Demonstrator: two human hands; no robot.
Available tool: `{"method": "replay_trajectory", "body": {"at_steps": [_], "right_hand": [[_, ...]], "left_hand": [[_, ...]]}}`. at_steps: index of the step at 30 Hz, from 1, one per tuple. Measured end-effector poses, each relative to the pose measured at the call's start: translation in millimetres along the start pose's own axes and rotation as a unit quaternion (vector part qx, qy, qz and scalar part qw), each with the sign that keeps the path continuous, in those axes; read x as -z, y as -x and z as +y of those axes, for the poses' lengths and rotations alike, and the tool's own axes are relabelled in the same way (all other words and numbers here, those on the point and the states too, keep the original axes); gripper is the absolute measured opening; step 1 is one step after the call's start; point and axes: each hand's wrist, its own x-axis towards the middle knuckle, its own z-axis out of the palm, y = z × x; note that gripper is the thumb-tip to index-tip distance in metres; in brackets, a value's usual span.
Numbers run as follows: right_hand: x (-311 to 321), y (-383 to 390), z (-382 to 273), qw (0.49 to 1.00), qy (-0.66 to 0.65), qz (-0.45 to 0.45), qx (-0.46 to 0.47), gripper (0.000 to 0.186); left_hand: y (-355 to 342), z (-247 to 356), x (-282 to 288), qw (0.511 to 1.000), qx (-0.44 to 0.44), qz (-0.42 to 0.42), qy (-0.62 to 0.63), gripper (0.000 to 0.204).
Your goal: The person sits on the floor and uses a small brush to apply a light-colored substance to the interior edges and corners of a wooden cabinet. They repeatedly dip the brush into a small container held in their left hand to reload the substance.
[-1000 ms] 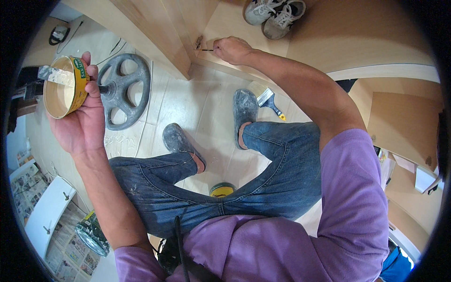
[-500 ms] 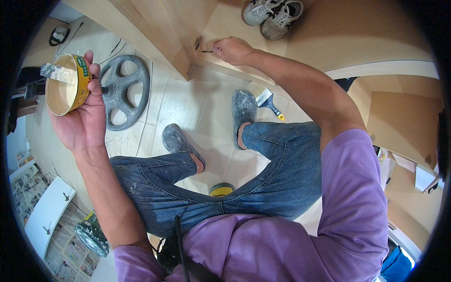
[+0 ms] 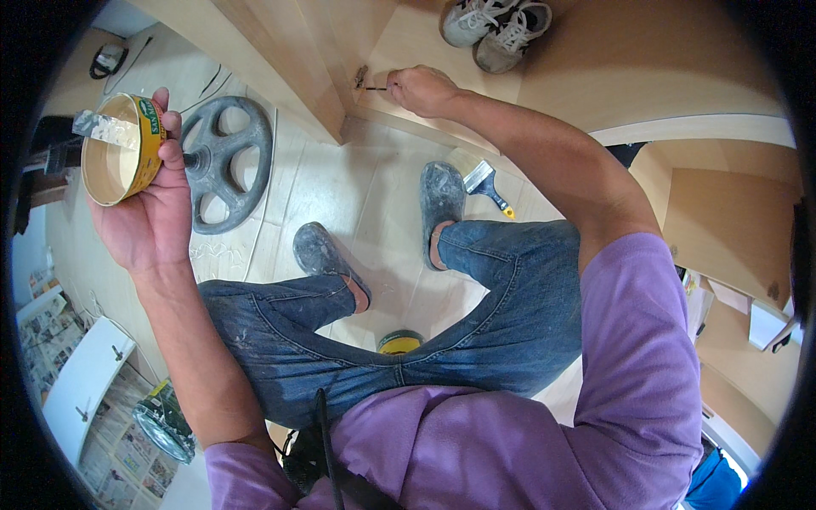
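Note:
In my left hand (image 3: 143, 223) is a yellow round tub (image 3: 150, 144), tilted so that its pale inside shows. A flat metal scraper blade (image 3: 109, 130) smeared with white filler lies across the tub's rim. My right hand (image 3: 422, 91) is reaching into a light wood cabinet (image 3: 399, 53), its fingers pinched on a thin dark tool (image 3: 375, 88). The tool's tip meets or nearly meets a damaged dark spot (image 3: 361, 76) low in the cabinet's corner. The rest of the tool is hidden in my fingers.
White-and-grey sneakers (image 3: 500, 34) stand inside the cabinet. On the floor are a paintbrush (image 3: 486, 187), a grey five-spoked wheel-shaped base (image 3: 259, 161), and a yellow-and-green can (image 3: 399, 342) between my legs. A white panel (image 3: 85, 382) lies on newspaper at the left.
The thin tool's visible shaft has shifted slightly upward at the damaged spot. My left hand keeps its hold on the tub.

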Motion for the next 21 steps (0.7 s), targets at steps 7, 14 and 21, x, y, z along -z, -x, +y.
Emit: {"method": "replay_trajectory", "body": {"at_steps": [7,14,21], "right_hand": [[3.4,2.9,-2.1,1.000,0.005,-0.015,0.002,0.025],[5.3,3.6,-2.3,1.000,0.010,-0.015,-0.010,0.025],[-2.3,1.3,-2.6,0.999,0.034,0.003,-0.016,0.025]], "left_hand": [[0.1,-0.2,0.3,1.000,-0.006,0.016,-0.014,0.061],[-1.2,2.1,3.4,1.000,-0.005,0.015,-0.026,0.063],[-0.5,2.3,3.2,1.000,-0.005,0.015,-0.021,0.063]]}}
